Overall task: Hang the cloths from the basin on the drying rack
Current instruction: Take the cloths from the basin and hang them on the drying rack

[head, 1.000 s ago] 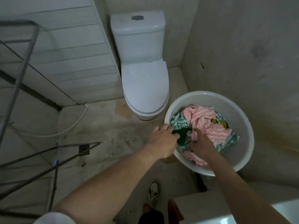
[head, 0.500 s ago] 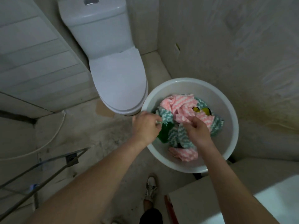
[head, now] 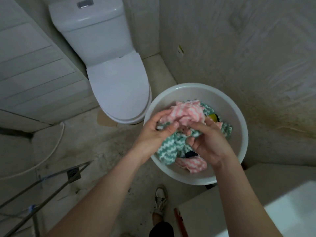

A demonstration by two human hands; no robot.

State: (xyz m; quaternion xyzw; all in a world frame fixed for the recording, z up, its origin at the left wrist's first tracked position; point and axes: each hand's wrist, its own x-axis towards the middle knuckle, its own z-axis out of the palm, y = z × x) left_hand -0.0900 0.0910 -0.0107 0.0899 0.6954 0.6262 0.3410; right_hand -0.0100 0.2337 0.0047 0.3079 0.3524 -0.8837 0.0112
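Both forearms reach over the white basin (head: 238, 117). Left hand (head: 154, 130) and right hand (head: 209, 142) have fingers curled, gripping the bunched pink zigzag cloth (head: 184, 113) atop the heap. Green zigzag cloth (head: 168, 148) hangs beneath, within the basin

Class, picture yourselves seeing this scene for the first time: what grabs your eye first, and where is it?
The round white plastic basin at centre right stands out, heaped with cloths. Over it, the left hand and right hand both grip a pink-and-white zigzag cloth, with a green-and-white zigzag cloth hanging just below. A white ceramic toilet stands behind, upper left.
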